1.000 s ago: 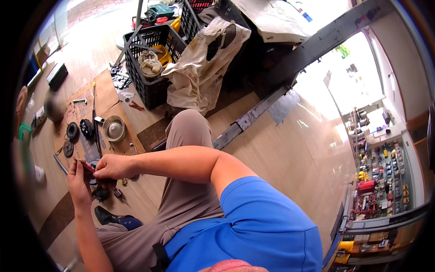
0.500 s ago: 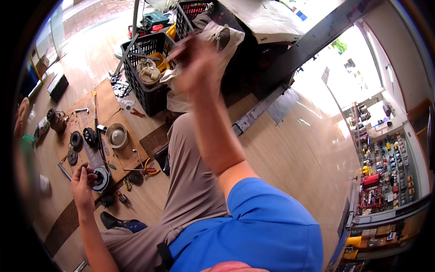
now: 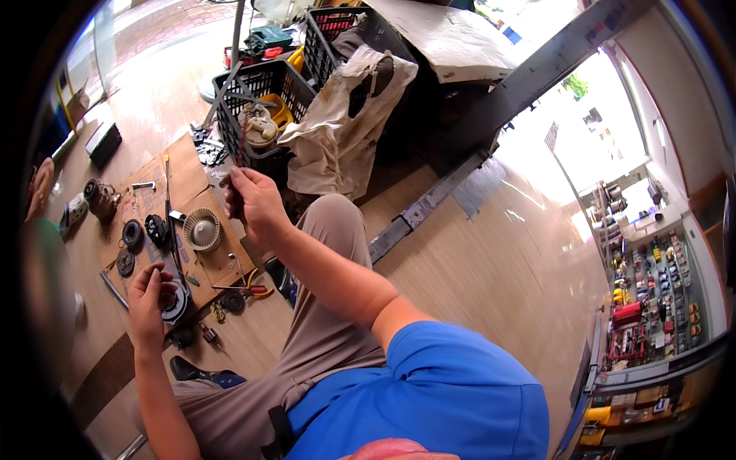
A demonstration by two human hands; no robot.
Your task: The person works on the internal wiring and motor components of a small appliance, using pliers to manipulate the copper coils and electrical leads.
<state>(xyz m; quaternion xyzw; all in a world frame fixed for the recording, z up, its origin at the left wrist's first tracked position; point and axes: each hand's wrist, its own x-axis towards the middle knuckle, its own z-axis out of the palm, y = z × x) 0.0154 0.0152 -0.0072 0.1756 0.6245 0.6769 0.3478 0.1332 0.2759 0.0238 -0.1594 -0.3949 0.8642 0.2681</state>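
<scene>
My right hand is closed in a pinch above the far right corner of the cardboard sheet. A small pale bit shows by its fingertips; I cannot tell if it is held. My left hand is also pinched, just left of a round motor part with a pale rim; what it holds, if anything, is too small to name. Between the hands lie a white blower wheel, a black round part and a long dark screwdriver.
A black plastic crate stands beyond the cardboard, with a stained whitish cloth draped beside it. Red-handled pliers lie near my foot. Another person's hand appears at the far left. A stocked display case is at right.
My right hand has come down and to the left, from beside the crate and cloth to above the cardboard's edge. My left hand has stayed near the motor part.
</scene>
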